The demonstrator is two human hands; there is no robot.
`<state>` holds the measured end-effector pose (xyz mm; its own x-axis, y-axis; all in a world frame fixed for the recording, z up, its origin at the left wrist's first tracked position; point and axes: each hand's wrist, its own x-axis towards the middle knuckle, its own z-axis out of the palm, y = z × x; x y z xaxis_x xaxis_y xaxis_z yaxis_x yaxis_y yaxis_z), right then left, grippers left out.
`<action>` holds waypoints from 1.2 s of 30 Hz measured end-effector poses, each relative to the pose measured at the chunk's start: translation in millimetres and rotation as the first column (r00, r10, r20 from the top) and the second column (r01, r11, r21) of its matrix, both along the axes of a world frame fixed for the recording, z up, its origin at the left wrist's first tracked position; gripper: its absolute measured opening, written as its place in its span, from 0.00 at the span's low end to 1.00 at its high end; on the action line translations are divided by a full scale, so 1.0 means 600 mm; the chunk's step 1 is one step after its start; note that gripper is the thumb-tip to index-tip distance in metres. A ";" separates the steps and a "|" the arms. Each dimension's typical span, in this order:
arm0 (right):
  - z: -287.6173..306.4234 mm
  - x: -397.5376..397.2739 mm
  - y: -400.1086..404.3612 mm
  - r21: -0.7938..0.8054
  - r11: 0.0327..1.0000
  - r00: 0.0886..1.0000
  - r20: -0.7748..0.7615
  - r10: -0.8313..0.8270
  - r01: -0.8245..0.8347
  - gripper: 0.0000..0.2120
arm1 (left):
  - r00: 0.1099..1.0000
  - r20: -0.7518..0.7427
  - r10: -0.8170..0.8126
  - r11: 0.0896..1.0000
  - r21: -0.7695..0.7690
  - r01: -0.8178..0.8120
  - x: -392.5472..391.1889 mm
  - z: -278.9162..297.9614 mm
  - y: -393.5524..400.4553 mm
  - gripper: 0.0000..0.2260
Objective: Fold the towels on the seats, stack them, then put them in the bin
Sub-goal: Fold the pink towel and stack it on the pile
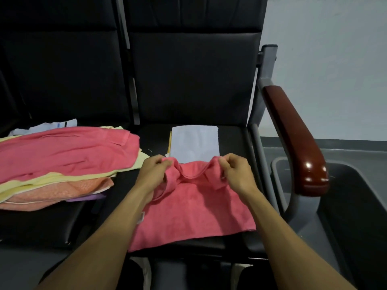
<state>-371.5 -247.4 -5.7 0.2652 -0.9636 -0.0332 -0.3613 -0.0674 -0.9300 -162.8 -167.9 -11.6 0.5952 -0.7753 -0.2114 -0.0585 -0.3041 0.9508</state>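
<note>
Left seat (pixel 52 222): black padded seat carrying a loose pile of towels (pixel 62 160); a pink one lies on top, with yellow, orange, purple and white ones under and behind it.
Left arm: bare forearm reaches forward from the bottom edge, angled up and to the right over the gap between the seats.
Left hand (pixel 154 171): fingers curled, thumb and fingertips pinching the far left corner of the pink towel (pixel 194 212); the cloth bunches up under the grip.
Pink towel: spread on the right seat (pixel 236 139), near edge hanging just over the front of the seat, far edge lifted at both corners and sagging in a curve between the hands.
Folded towels (pixel 194 143): a pale, flat folded stack farther back on the right seat, just beyond the hands, with a yellow edge showing on its left side.
Right arm: bare forearm reaches forward from the lower right, angled up and to the left.
Right hand (pixel 236 171): fingers curled, pinching the far right corner of the pink towel.
Armrest (pixel 297 143): glossy reddish-brown, at the right side of the right seat.
Bin (pixel 345 206): grey, on the floor to the right of the armrest.
</note>
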 end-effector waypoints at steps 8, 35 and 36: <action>-0.028 0.002 -0.066 0.111 0.974 0.974 -0.136 -0.182 0.198 0.17 | 0.950 -0.120 0.289 0.957 0.036 -0.287 0.052 -0.024 -0.026 0.08; -0.006 0.084 0.033 0.098 0.969 0.974 0.035 0.222 -0.225 0.05 | 0.972 -0.144 -0.187 0.981 -0.075 0.178 -0.029 -0.025 -0.018 0.13; -0.004 0.083 0.034 0.097 0.964 0.969 0.047 0.243 -0.247 0.04 | 0.968 -0.149 -0.203 0.978 -0.088 0.192 -0.031 -0.024 -0.016 0.17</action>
<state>-321.8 -226.9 -8.2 0.4957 -0.8610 -0.1142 -0.3132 -0.0545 -0.9481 -181.3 -177.6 -26.1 0.3928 -0.8907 -0.2287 0.0402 -0.2318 0.9719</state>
